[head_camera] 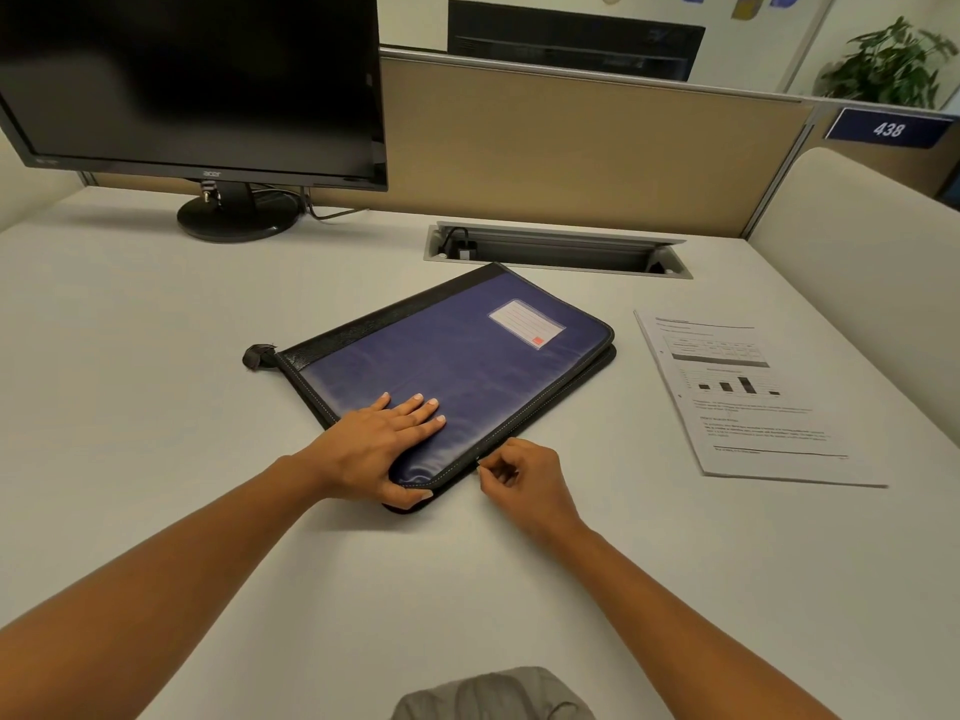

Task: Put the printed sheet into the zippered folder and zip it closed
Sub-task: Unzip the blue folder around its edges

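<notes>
Head view: your left hand (384, 439) lies flat, fingers straight, on the near corner of the blue zippered folder (467, 356), thumb against its edge. Your right hand (524, 475), fingers curled, pinches the zipper (519, 426) on the folder's near-right edge. Printed sheet (748, 402) lies flat on the desk (208, 356), right of the folder, not touching it.
</notes>
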Motion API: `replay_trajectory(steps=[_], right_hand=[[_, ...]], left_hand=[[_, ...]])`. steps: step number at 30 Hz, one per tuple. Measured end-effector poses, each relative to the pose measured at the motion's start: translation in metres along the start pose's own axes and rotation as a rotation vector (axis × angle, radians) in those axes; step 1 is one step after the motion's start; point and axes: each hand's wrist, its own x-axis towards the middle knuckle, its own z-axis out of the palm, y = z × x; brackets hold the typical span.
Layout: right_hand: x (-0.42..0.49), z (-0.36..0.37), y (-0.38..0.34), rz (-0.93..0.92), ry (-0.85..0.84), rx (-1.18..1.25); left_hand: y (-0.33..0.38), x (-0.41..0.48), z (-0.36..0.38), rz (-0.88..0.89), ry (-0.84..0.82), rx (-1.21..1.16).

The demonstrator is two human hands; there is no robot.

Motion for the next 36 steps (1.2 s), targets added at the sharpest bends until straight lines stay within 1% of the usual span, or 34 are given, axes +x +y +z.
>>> replay_trajectory(steps=[7,11,20,26,31,36], right_hand=[[0.003,-0.001,0.000,0.029,-0.011,0.029],[0.004,0.001,0.002,0.093,0.037,0.025],[0.008,0.001,0.001,0.220,0.161,0.047],[0.010,0.002,0.000,0.305,0.251,0.080],[0.012,-0.001,0.004,0.279,0.263,0.070],[0.008,-0.008,0.005,0.161,0.169,0.019]], left_hand=[[0.002,-0.002,0.001,0.002,0.046,-0.048],[0.006,-0.004,0.002,-0.015,0.092,-0.108],[0.014,0.002,0.004,-0.036,0.104,-0.106],[0.009,0.003,-0.003,0.010,0.024,-0.136],[0.014,0.008,-0.009,-0.007,-0.030,-0.083],[0.023,0.017,-0.004,-0.040,-0.007,-0.034]])
